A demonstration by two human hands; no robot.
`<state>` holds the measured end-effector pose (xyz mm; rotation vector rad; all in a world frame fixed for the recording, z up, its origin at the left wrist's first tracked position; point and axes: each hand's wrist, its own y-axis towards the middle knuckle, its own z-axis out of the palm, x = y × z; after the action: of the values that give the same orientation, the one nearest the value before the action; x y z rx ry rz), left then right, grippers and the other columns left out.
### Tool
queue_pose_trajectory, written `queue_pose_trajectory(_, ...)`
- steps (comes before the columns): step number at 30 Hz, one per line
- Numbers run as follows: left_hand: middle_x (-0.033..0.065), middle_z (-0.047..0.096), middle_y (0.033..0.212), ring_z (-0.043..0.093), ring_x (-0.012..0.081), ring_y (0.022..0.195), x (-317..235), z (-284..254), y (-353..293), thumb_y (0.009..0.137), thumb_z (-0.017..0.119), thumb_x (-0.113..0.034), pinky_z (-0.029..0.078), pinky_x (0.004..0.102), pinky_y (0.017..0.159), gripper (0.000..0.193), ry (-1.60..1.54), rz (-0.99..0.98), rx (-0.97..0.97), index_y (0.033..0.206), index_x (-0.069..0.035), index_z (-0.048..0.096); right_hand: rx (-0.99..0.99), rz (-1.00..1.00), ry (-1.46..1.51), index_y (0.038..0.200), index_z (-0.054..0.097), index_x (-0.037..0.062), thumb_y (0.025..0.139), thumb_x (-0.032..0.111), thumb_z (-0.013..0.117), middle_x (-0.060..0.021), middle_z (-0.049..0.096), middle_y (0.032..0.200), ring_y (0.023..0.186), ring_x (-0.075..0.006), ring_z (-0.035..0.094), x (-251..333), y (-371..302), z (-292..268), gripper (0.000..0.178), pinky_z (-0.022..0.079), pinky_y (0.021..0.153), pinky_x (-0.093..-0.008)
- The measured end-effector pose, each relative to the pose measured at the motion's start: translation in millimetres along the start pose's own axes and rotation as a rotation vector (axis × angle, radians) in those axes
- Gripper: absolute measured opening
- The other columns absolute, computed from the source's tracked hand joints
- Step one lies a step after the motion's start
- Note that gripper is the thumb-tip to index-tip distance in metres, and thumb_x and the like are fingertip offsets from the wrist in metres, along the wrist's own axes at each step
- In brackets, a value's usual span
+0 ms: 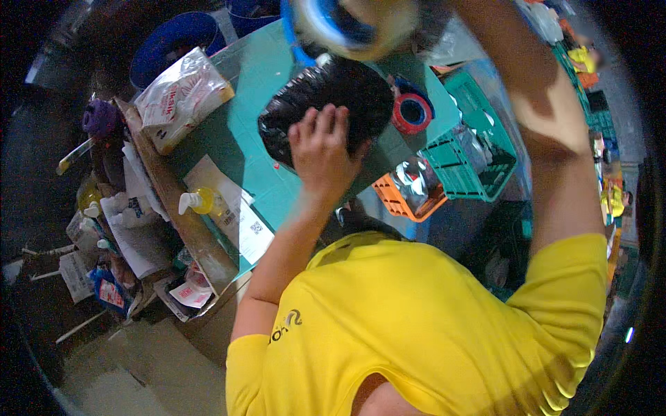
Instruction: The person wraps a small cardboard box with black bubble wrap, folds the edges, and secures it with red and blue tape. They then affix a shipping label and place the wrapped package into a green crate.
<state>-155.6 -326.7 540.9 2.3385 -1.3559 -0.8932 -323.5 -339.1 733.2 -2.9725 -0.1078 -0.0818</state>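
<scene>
A bundle wrapped in shiny black plastic (277,118) lies on the green tabletop (257,62). My left hand (324,149) rests on top of it, fingers stretched flat against the plastic. At the top edge, a large tape roll (347,50) with a pale, blurred rim is raised close to the camera above the bundle. My right arm reaches up from the right to the upper edge. Part of my right hand (381,15) shows as a blur at the roll's opening, closed on it. A red tape roll (411,114) stands beside the bundle on the right.
A green crate (477,187) and an orange crate (401,206) sit to the right. At left are a white printed bag (182,97), a pump bottle with yellow liquid (201,201), a paper sheet (243,220) and a cluttered shelf (156,182). A blue bin (170,45) stands behind.
</scene>
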Motion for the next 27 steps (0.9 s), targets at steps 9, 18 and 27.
queue_pose_trajectory(9,0.0032,0.061,0.112,0.057,0.0243,0.102,80.0,-20.3,48.0,0.065,0.073,-0.05,0.035,0.0441,0.09,0.056,-0.064,0.001,0.081,0.109,-0.017,0.063,-0.201,0.27,0.704,0.118,0.054,0.0028,0.079,0.034,0.063,-0.0147,0.061,0.106,0.097,-0.0245,0.059,20.6,-147.0,92.0,0.051,0.046,0.087,-0.034)
queue_pose_trajectory(18,0.0091,0.049,0.126,0.044,0.0287,0.12,31.6,-22.6,-0.8,0.052,0.079,-0.048,0.025,0.0576,0.097,0.087,-0.299,-0.006,0.014,0.12,-0.004,0.049,0.37,0.394,0.09,0.105,0.063,0.0092,0.07,0.039,0.064,-0.0157,0.064,0.098,0.092,-0.031,0.062,-6.2,-99.2,91.2,0.046,0.05,0.079,-0.0392)
queue_pose_trajectory(27,0.0033,0.037,0.141,0.028,0.0367,0.13,3.2,-20.4,-56.2,0.073,0.064,-0.032,0.007,0.0657,0.102,0.057,-0.014,0.212,0.139,0.127,-0.019,0.051,-0.31,0.039,-0.072,0.095,0.063,0.0123,0.061,0.031,0.071,-0.0114,0.061,0.081,0.08,-0.0274,0.061,-7.0,17.4,-0.5,0.04,0.048,0.073,-0.0406)
